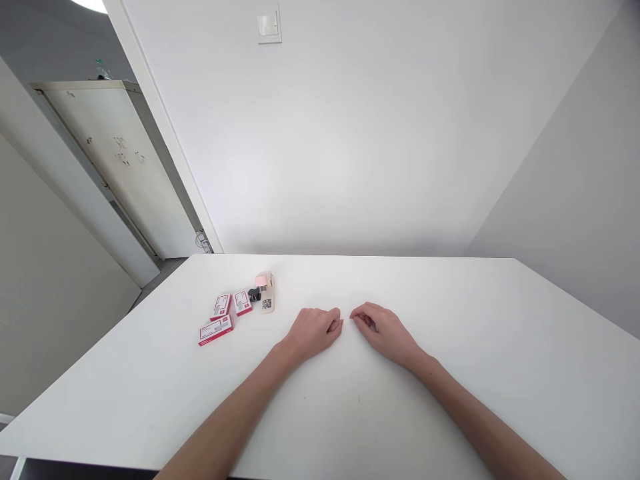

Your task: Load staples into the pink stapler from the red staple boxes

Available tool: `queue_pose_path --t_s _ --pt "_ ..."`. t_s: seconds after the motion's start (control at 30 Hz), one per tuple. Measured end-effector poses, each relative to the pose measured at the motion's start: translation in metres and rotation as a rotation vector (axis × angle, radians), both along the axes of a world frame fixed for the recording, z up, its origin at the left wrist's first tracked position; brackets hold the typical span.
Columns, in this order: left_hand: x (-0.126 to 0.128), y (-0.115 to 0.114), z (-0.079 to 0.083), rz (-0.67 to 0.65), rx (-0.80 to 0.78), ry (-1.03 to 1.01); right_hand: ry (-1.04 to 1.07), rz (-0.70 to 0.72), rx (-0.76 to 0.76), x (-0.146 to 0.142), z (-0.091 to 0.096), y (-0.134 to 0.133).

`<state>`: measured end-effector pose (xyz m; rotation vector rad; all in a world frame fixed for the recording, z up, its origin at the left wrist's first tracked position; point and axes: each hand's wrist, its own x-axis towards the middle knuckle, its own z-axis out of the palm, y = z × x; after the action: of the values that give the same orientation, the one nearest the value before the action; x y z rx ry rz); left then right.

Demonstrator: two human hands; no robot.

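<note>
My left hand (314, 330) rests palm down on the white table (450, 373), fingers curled loosely under, nothing visibly in it. Close beside it lies my right hand (381, 329), also palm down with its fingers curled in; the fingertips of the two hands nearly meet. To the left of my left hand sits a small pink and cream stapler (266, 292). Three red and white small boxes (223, 315) lie beside it, and a little black object (254, 295) sits between the boxes and the stapler.
The table stands against a white wall with a switch plate (269, 25) high up. A cream cabinet (125, 167) stands beyond the left corner in a side passage. The table's near edge runs along the bottom of the view.
</note>
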<state>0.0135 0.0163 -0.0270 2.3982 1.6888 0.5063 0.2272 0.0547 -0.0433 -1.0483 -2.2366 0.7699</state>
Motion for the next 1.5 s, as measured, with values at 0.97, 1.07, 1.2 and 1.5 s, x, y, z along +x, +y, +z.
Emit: queue_pose_path --t_s 0.97,1.07,1.2,1.5 --pt "-0.002 -0.016 -0.001 0.034 0.021 -0.041 0.036 0.005 -0.025 0.0 0.001 0.0" --pt "-0.003 -0.029 -0.003 0.009 0.054 -0.007 0.032 0.005 -0.017 0.0 0.0 0.0" --pt "-0.013 -0.051 -0.002 -0.003 0.111 0.023 0.027 0.003 -0.016 0.001 -0.001 0.0" --pt "-0.077 -0.084 0.012 0.217 0.339 0.062 0.039 0.017 -0.012 0.003 -0.002 0.001"
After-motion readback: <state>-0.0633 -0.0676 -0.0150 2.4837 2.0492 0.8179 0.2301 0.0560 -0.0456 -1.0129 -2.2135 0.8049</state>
